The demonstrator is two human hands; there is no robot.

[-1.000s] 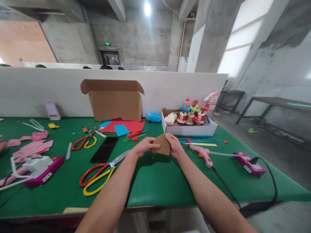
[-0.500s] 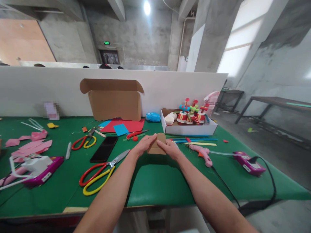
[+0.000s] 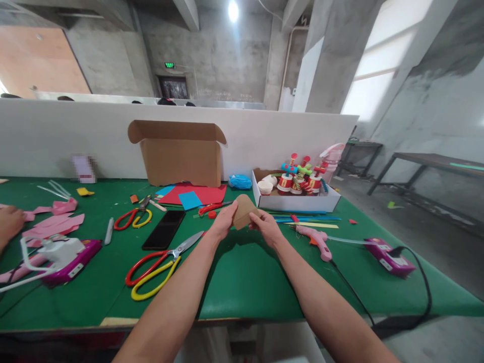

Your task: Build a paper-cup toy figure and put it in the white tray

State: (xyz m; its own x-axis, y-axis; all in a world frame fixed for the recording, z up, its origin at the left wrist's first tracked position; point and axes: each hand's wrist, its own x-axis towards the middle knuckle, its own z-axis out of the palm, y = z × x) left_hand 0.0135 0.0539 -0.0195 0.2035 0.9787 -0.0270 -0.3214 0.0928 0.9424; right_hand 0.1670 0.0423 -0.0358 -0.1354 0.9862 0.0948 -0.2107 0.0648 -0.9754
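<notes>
A small piece of brown cardboard [image 3: 244, 212] with a rounded top is held up over the middle of the green table. Its left edge is gripped by my left hand [image 3: 226, 220]. On its lower right side, my right hand [image 3: 265, 227] pinches it between thumb and fingers. Below and left of my hands lie large scissors [image 3: 166, 264] with one red and one yellow handle. A red-handled tool [image 3: 212, 207] and a small red round piece [image 3: 212, 215] are just beyond my left hand. To the right rests a pink glue gun [image 3: 315, 239].
A white box [image 3: 298, 203] holds paper-cup figures. Behind stands an open cardboard box [image 3: 181, 161]. A black phone [image 3: 164, 230], smaller scissors [image 3: 133, 218] and purple power strips [image 3: 389, 257] lie about; the glue gun's cord trails right. Another person's hand [image 3: 11, 223] shows far left.
The cardboard piece has been lifted and tilted, and my right hand has shifted to its lower right edge. Another person's hand has come in at the left.
</notes>
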